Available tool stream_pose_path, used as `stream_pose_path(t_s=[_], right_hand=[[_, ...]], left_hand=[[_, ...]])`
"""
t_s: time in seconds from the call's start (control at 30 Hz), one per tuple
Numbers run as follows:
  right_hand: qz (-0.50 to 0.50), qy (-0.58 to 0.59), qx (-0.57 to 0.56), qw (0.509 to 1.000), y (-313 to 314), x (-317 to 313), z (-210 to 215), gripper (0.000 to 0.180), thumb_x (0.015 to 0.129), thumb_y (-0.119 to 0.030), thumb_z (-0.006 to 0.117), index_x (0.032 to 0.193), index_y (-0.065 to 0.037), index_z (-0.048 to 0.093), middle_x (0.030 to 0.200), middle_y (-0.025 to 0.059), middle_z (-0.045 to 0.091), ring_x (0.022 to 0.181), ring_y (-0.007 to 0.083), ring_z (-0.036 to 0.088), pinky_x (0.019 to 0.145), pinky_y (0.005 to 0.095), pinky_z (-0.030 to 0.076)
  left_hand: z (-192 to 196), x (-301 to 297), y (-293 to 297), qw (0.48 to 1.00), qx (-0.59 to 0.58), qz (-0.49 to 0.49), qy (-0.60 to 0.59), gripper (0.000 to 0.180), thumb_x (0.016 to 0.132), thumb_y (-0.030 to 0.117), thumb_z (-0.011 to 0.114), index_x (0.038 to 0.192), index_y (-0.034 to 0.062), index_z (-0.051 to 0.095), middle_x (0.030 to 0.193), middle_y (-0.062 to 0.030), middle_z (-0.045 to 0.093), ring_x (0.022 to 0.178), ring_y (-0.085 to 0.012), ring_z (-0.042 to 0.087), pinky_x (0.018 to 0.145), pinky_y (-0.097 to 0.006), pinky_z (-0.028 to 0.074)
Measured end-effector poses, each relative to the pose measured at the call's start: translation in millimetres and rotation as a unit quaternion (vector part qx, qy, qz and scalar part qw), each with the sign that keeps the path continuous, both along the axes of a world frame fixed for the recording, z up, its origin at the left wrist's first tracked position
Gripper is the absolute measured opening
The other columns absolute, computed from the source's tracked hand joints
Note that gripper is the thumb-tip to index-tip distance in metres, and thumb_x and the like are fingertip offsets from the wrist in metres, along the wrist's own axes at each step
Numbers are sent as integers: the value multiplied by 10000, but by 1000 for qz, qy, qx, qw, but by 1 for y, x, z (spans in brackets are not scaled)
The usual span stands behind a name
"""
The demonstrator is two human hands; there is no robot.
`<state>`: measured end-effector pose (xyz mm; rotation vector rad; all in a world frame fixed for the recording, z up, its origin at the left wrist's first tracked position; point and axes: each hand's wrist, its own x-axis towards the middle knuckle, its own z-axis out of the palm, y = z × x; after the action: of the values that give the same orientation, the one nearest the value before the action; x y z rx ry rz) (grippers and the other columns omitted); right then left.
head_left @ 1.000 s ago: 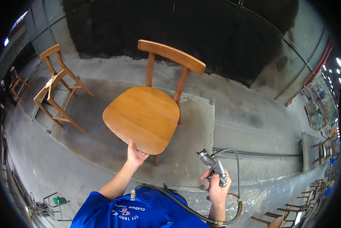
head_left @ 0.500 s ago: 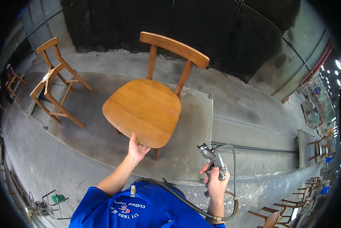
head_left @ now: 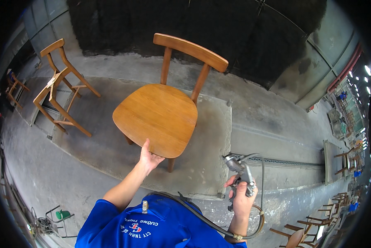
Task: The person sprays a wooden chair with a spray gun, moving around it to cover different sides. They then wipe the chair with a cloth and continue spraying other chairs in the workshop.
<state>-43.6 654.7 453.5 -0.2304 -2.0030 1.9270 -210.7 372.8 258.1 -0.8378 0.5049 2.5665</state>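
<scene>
In front of me stands a brown wooden chair (head_left: 158, 118) with a rounded seat and a curved backrest. My left hand (head_left: 151, 158) grips the front edge of its seat, thumb on top and fingers underneath. To the right of the chair, my right hand (head_left: 243, 200) holds a metal spray gun (head_left: 240, 171) by its handle, with the nozzle pointing up and to the left. A dark hose (head_left: 263, 182) runs from the gun down along my right forearm.
A chair frame without a seat panel (head_left: 63, 89) stands to the left on the same grey platform (head_left: 210, 165). A chain track (head_left: 280, 162) runs along the floor at right. More chairs (head_left: 301, 231) stand at lower right. A dark-stained wall (head_left: 193, 25) rises behind.
My right hand has moved a little to the right with the spray gun. The chair and my left hand on it have shifted very slightly upward in view.
</scene>
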Motion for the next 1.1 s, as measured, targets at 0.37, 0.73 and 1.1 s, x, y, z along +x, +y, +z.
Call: stream_pose_path(t_s=[0.37,0.73,1.1], right_hand=[[-39,54,-36,997,-6,9,4,600,958,-547,598,1099,32,526,843,120,641,720,171,648,479,210,433],[-45,14,17,999,-43,11,-2,519,989,-450,610,1115,50,556,850,101,637,700,126,632,466,199,422],[-95,78,12,992,-82,30,-7,667,956,-549,604,1202,65,516,837,141,637,690,159,634,466,210,424]], left_hand=[[-5,-2,12,1000,5,-21,-19,701,998,480,519,1528,91,275,1543,-169,352,1420,-346,365,1170,-539,296],[4,-21,-24,1000,4,-21,-7,598,991,430,481,1505,149,361,1545,-86,400,1417,-304,378,1155,-547,282],[-15,-7,39,991,-38,-112,-63,629,945,407,573,1464,102,389,1519,-143,420,1387,-309,412,1163,-500,311]])
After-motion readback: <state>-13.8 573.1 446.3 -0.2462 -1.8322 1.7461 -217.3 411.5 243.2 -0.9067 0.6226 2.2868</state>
